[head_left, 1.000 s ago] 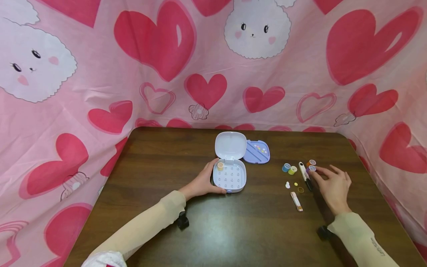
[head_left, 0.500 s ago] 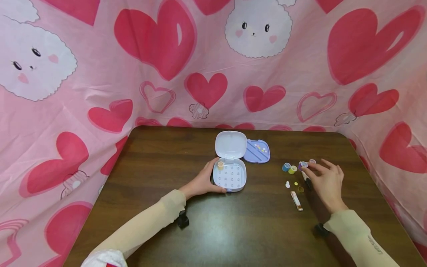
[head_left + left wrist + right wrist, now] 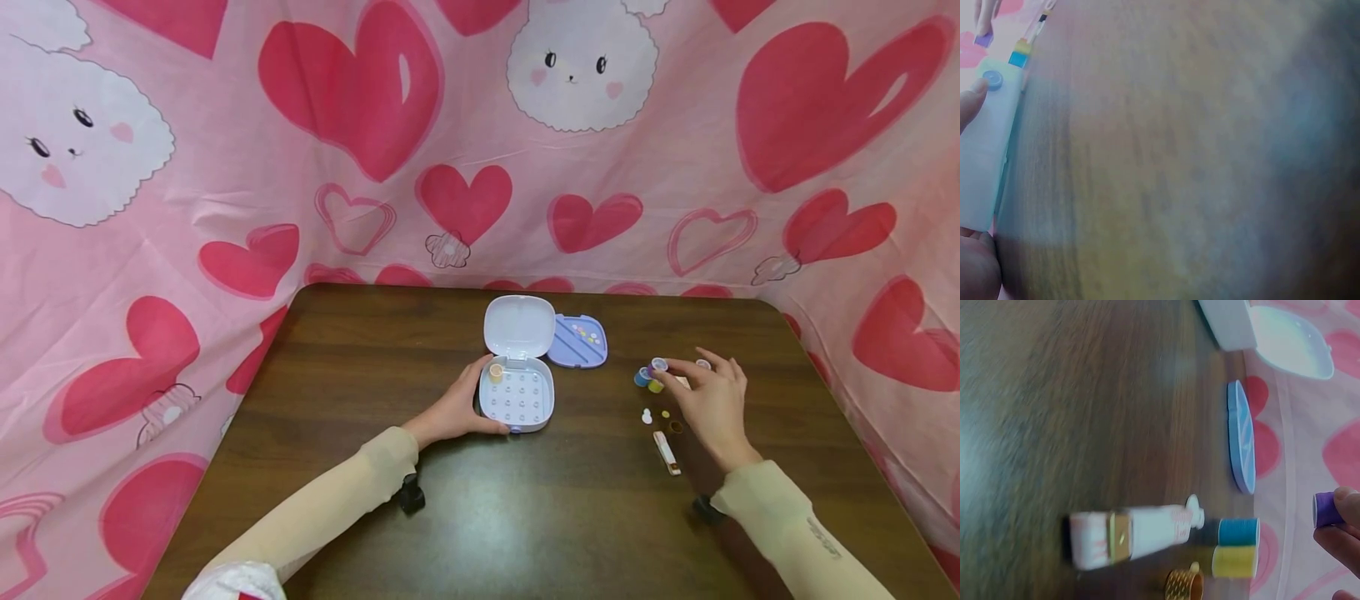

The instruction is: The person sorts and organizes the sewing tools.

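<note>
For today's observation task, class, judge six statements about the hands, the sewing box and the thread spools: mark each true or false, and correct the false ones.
1. The right hand pinches a purple thread spool. True.
2. The lid of the sewing box is shut. False: it stands open.
3. The left hand grips the sewing box. True.
4. Three spools stand inside the sewing box. False: only one does, a pale orange spool.
5. A blue spool and a yellow spool stand side by side on the table. True.
6. The purple thread spool rests on the table. False: it is held above it.
</note>
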The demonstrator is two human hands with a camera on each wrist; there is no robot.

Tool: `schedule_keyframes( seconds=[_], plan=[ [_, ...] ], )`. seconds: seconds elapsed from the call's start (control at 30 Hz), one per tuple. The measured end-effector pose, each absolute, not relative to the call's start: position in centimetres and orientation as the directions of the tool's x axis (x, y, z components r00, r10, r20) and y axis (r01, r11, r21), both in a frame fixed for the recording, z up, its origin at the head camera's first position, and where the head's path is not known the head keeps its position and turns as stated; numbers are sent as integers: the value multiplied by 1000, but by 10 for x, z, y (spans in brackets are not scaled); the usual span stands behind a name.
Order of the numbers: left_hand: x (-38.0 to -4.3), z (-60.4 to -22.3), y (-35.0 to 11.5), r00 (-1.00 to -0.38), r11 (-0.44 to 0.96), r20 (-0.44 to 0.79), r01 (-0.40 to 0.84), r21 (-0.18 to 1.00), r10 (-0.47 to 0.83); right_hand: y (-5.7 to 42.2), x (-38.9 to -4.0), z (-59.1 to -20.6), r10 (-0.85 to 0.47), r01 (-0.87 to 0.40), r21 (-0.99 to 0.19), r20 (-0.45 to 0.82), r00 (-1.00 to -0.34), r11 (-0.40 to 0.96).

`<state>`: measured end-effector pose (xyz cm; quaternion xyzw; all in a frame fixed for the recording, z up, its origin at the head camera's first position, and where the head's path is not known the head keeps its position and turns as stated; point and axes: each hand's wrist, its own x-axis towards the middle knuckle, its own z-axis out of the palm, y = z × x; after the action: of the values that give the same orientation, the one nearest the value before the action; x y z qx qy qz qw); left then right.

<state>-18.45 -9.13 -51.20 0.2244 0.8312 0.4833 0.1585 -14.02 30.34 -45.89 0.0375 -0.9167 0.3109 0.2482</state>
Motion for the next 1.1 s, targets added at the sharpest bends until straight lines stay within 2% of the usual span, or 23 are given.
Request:
schedule_keyframes(
  seconds=[1.1],
  plan=[
    [-185,-511,-91,-850,449,-70,204,870,522,243,-162,-466,-4,-297,-582,450,-893,757]
  ],
)
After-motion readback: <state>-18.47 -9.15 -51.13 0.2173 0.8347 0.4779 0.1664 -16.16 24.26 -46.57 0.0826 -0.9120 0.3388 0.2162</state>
